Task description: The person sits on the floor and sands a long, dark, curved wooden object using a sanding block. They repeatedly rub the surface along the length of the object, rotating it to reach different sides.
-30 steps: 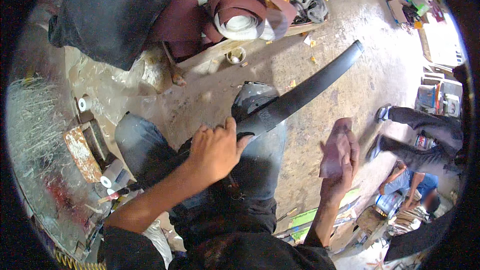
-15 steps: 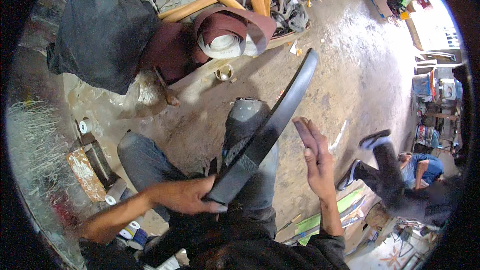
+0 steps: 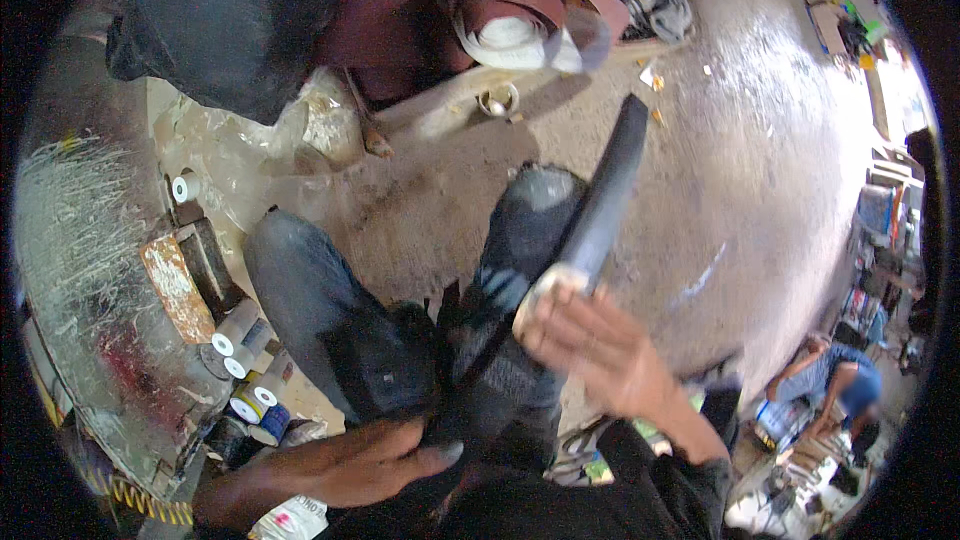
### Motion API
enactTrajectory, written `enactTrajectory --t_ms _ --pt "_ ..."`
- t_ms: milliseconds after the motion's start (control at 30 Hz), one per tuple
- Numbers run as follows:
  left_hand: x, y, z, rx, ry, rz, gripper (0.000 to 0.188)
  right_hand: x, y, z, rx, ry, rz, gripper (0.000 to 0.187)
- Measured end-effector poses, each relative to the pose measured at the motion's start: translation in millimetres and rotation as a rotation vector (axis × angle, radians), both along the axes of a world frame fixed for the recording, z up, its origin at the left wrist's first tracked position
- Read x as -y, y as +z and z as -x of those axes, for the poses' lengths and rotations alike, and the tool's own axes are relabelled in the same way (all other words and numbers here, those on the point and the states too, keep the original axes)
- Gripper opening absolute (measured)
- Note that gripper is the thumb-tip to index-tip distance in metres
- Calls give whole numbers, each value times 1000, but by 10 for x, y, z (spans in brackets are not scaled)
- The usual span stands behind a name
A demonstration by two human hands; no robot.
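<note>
Sitting above a worn, stained floor (image 3: 760, 220), shining palest toward its right edge. Past the floor's upper left corner, facing a large dark cloth (image 3: 230, 30), bunched and draped. Keeping both denim legs (image 3: 310, 280) bent over the middle of the floor, with knees apart. At the floor's top edge, looking onto a maroon roll (image 3: 500, 10) with a pale underside, coiled loosely just behind a wooden board (image 3: 430, 102).

Having, beside the right knee, a long black curved piece (image 3: 612, 175), slanting up toward the floor's top edge and standing steeper in view than a second ago. Bringing the right hand (image 3: 600, 345), blurred, over the lower visible end of the piece, with fingers close together upon a pale patch (image 3: 545, 292); half a second ago, held well apart to the right. Cannot tell whether pinching the patch or only lying flat on it. Resting the left hand (image 3: 370, 462) low over the lap, with thumb stretched forward; half a second ago, clasping the piece's near end. Cannot tell whether gripping anything now, given the darkness around the fingertips.

Toward the floor's left edge, passing a rust-and-white block (image 3: 178, 285), then several spools (image 3: 232, 328) clustered just below. Near the wooden board's lower edge, ending at a small pale cup (image 3: 498, 100), left there as before.
</note>
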State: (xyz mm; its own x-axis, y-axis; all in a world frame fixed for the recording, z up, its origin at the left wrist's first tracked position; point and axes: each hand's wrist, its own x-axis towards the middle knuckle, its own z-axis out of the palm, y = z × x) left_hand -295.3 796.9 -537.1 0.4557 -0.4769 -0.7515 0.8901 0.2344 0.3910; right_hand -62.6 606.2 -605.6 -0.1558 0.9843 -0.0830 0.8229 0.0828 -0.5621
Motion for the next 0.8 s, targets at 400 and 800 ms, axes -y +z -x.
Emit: enactTrajectory --t_ms 400,800 --pt "92 106 120 31 120 -106 54 -293 92 -178 -56 49 36 35" --pt "246 30 152 237 114 -165 52 -285 129 -256 -94 157 82 36"
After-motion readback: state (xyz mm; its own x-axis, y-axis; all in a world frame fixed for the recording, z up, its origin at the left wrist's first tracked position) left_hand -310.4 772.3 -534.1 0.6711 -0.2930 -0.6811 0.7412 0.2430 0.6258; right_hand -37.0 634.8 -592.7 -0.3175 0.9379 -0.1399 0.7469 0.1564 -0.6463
